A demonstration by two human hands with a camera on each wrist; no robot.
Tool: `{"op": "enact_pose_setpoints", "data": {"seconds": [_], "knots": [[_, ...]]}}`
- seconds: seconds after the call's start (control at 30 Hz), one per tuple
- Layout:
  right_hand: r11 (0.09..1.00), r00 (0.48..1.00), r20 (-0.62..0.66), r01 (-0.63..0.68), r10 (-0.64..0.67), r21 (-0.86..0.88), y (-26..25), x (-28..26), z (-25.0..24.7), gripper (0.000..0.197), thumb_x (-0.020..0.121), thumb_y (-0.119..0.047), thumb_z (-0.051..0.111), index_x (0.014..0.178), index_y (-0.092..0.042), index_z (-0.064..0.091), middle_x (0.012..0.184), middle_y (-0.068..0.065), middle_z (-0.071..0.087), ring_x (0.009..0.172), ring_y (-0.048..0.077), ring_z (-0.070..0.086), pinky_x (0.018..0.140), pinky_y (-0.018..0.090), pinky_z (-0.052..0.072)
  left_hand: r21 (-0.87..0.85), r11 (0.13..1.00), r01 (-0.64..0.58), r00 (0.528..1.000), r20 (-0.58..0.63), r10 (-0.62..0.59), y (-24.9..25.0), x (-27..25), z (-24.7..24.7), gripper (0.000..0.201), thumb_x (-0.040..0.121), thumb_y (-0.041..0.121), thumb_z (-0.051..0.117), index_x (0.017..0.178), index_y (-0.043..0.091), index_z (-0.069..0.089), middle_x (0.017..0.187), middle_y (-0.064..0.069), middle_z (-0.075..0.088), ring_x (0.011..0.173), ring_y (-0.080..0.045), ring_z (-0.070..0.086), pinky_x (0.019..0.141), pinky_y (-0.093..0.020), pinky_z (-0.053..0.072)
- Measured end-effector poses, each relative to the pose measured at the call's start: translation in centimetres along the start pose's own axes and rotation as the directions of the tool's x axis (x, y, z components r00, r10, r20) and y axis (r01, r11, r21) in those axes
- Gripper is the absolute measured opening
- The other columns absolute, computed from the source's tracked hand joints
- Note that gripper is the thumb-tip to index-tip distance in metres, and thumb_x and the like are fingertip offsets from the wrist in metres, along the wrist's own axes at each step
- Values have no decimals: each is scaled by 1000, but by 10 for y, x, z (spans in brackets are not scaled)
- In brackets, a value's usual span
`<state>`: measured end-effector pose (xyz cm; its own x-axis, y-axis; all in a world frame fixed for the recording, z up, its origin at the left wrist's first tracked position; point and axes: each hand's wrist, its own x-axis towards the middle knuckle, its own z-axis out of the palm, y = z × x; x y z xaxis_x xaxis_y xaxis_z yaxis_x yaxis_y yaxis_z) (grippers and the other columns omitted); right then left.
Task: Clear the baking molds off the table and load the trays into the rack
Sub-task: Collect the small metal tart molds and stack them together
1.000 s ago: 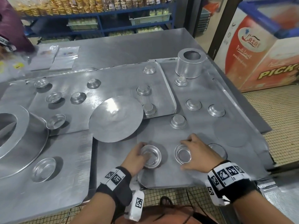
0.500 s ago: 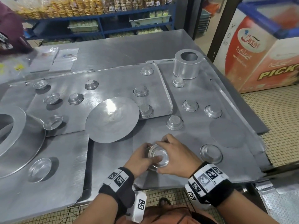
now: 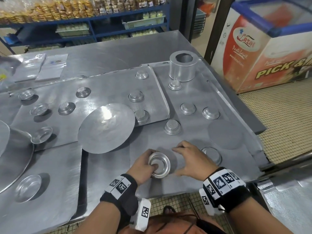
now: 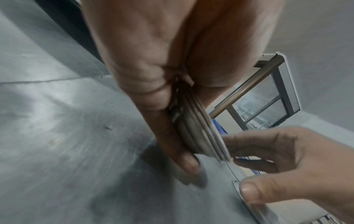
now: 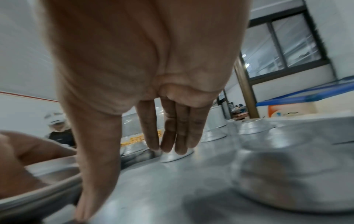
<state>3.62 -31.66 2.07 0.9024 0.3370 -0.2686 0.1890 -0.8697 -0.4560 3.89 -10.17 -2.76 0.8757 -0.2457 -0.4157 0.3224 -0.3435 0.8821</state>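
1. My left hand (image 3: 143, 163) pinches a nested stack of small molds (image 3: 159, 164), thumb inside the top cup, fingers (image 4: 184, 159) under it (rims show stacked in the wrist view), just above the near tray (image 3: 108, 174) on the surface.
2. My right hand (image 3: 190, 160) is beside the stack, fingers (image 5: 178, 133) straight & pressed together, holding nothing.
3. Another upright mold (image 3: 211, 155) sits just right of that hand.

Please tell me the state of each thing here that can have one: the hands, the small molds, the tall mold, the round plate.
left hand: grips stacked molds, thumb inside.
right hand: open, holds nothing.
upright mold: on tray, beside the right hand.
inverted mold: upside down.
tall ring mold: upright, hollow.
round plate: lies flat, overlaps two trays.
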Motion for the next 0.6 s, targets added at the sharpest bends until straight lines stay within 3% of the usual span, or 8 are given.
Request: {"op": "enact_pose_setpoints", "data": {"seconds": [0.1, 0.3, 0.4, 0.6], "knots": [[987, 989, -49, -145, 142, -71, 30, -6, -8, 81, 70, -38, 80, 143, -23, 47, 131, -8, 42, 125, 12, 44, 101, 30, 44, 5, 1000, 3, 1000, -2, -3, 0, 4, 1, 38, 71, 13, 62, 100, 39, 61, 100, -3, 71, 97, -29, 69, 88, -57, 55], [909, 921, -96, -388, 378, -150, 71, -22, -20, 81, 56, -50, 84, 127, -21, 57, 123, -2, 45, 121, 20, 42, 94, 32, 48, -31, 999, -6, 1000, -14, 6, 4, 9, 7, 39, 70, 10, 61, 102, 32, 63, 101, -8, 71, 100, -37, 67, 90, -61, 52], [895, 907, -100, -419, 408, -153, 77, -26, -19, 74, 55, -51, 85, 118, -19, 62, 118, -1, 48, 116, 21, 46, 91, 31, 49, -38, 999, -15, 1000, -5, 14, 5, 11, 9, 39, 70, 9, 61, 105, 27, 63, 101, -10, 70, 100, -38, 66, 90, -62, 52], [911, 907, -178, -403, 383, -92, 71, -25, -15, 63, 56, -36, 88, 109, -20, 57, 108, -1, 59, 100, 23, 59, 78, 31, 50, -42, 999, -10, 1000, 10, 10, 7, 15, 12, 39, 70, 9, 62, 106, 25, 62, 99, -9, 71, 98, -38, 67, 89, -62, 52]]}}
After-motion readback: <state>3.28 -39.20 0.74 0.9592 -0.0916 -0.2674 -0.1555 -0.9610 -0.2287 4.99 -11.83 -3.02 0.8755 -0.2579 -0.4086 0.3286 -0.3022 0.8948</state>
